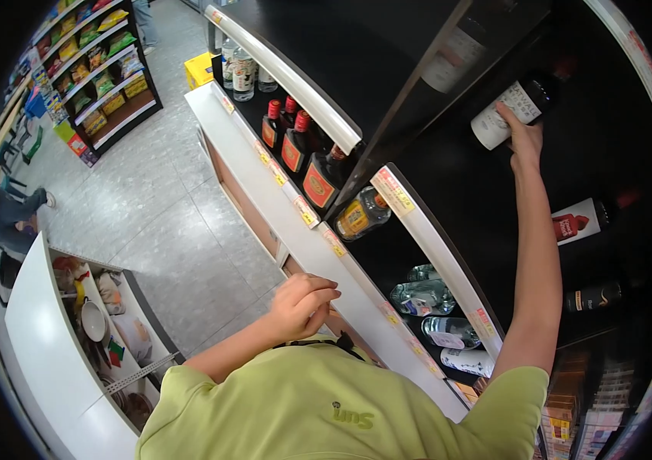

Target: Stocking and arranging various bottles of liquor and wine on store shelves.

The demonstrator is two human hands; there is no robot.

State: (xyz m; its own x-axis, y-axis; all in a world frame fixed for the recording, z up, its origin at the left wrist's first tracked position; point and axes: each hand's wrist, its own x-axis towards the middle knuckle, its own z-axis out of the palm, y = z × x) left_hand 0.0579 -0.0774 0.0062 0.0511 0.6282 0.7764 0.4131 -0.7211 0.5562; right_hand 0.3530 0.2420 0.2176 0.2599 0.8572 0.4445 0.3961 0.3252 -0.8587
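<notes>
My right hand point(526, 140) is wrapped around a dark glass wine bottle point(507, 115) with a white label, inside a dark shelf bay; the thumb lies over the label. A second white-labelled bottle shape, perhaps a reflection, shows beyond the slanted divider. Along my forearm are a bottle with a red and white label point(577, 221) and one with a black label point(593, 297). My left hand point(305, 302) is held before my chest, near the white shelf edge point(355, 270), its fingers curled and nothing visible in it.
Lower shelves hold red-capped flat bottles point(320, 181), a yellow-labelled bottle point(357, 215) and clear bottles point(423, 297). White shelf lips point(435, 241) with price tags jut out. A white display unit point(53, 345) stands to the left. A snack rack point(102, 75) and people are farther off.
</notes>
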